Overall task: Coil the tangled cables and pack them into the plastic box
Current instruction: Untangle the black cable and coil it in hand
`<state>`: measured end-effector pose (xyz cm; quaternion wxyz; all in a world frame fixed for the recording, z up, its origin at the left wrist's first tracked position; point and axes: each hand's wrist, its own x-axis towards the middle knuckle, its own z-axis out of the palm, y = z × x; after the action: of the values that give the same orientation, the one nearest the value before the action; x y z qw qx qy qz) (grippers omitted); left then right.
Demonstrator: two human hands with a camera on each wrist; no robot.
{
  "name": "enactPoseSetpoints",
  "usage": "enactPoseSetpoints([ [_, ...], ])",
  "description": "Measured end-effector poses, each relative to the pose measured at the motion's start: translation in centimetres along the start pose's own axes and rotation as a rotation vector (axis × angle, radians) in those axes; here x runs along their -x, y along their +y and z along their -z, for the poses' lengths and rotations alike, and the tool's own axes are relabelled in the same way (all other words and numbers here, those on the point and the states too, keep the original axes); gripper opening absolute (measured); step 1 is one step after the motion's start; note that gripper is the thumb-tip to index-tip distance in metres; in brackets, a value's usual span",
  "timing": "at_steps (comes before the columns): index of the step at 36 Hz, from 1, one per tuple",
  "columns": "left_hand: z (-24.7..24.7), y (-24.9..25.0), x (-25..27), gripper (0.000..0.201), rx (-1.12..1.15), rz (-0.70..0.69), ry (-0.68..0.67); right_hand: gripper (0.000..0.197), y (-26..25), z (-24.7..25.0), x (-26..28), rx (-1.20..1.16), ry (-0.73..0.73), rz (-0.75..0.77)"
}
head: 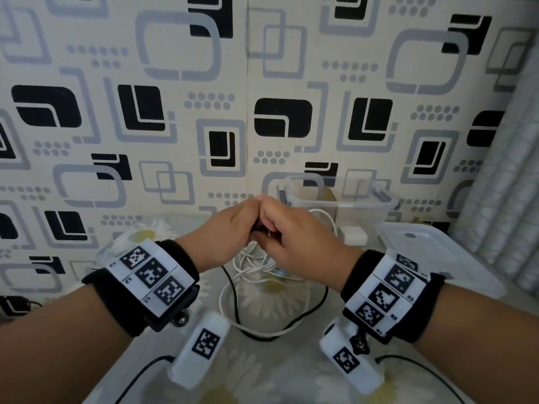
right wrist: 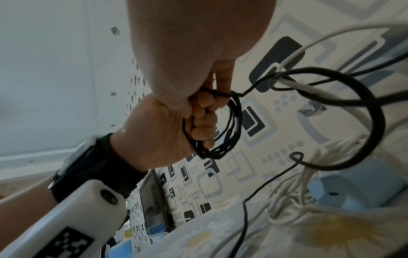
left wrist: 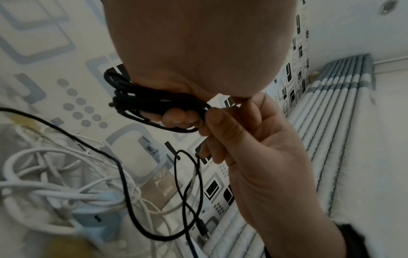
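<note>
My two hands meet above the table, over the tangle. The left hand (head: 233, 225) grips a small coil of black cable (left wrist: 141, 103), its fingers curled through the loops (right wrist: 229, 136). The right hand (head: 291, 231) pinches the same cable right beside the coil (left wrist: 205, 122). The loose black tail (left wrist: 189, 183) hangs down and ends in a USB plug (left wrist: 204, 233). More of the black cable (head: 262, 335) loops on the table below. A tangle of white cables (head: 256, 269) lies under my hands. The clear plastic box (head: 361, 211) stands open behind the right hand.
The box's lid (head: 437, 258) lies to the right on the table. A white charger block (head: 354, 234) sits in front of the box, and a pale blue adapter (right wrist: 357, 188) lies among the white cables. A patterned wall (head: 175, 112) closes the back; a curtain (head: 501, 185) hangs at right.
</note>
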<state>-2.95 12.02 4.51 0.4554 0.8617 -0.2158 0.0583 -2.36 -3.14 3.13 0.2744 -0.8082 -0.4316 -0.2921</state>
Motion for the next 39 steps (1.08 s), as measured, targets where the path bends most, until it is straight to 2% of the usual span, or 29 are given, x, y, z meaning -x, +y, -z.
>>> enactPoseSetpoints([
  [6, -0.1, -0.3, 0.2, 0.058, -0.061, 0.041, -0.108, 0.043, 0.5, 0.5, -0.3, 0.047, 0.063, 0.004],
  [11, 0.0, -0.9, 0.1, 0.060, -0.056, 0.055, -0.168, 0.044, 1.3, 1.1, -0.3, 0.192, 0.068, -0.064],
  [16, 0.1, -0.7, 0.2, 0.052, -0.077, 0.056, -0.170, 0.057, 1.7, 2.3, -0.6, 0.103, -0.095, -0.114],
  [18, 0.3, -0.8, 0.1, 0.052, -0.067, 0.054, -0.170, 0.055, 2.0, 3.0, -0.9, 0.076, -0.136, -0.163],
  [22, 0.9, -1.5, 0.1, 0.057, -0.084, 0.067, -0.107, 0.032, 3.8, 3.9, -0.7, -0.108, -0.097, -0.351],
  [24, 1.0, -1.7, 0.1, 0.055, -0.111, 0.066, -0.063, 0.017, 4.7, 4.3, -0.4, -0.083, -0.084, -0.420],
  [26, 1.0, -1.8, 0.2, 0.055, -0.138, 0.058, -0.036, 0.011, 5.3, 4.5, -0.1, -0.045, -0.123, -0.455],
  [28, 1.0, -1.7, 0.2, 0.055, -0.153, 0.053, -0.018, 0.016, 5.6, 4.6, 0.4, -0.026, -0.191, -0.445],
  [32, 1.2, -1.5, 0.2, 0.054, -0.152, 0.061, 0.031, 0.043, 5.9, 3.9, 1.1, 0.171, -0.305, -0.404],
  [34, 1.3, -1.4, 0.2, 0.054, -0.137, 0.064, 0.063, 0.038, 6.0, 3.6, 1.1, 0.185, -0.304, -0.396],
  [36, 1.4, -1.4, 0.2, 0.054, -0.110, 0.069, 0.100, 0.033, 6.0, 3.6, 1.1, 0.101, -0.321, -0.424],
  [39, 1.7, -1.5, 0.0, 0.059, -0.014, 0.085, 0.164, 0.033, 5.9, 3.8, 1.2, 0.044, -0.349, -0.438],
])
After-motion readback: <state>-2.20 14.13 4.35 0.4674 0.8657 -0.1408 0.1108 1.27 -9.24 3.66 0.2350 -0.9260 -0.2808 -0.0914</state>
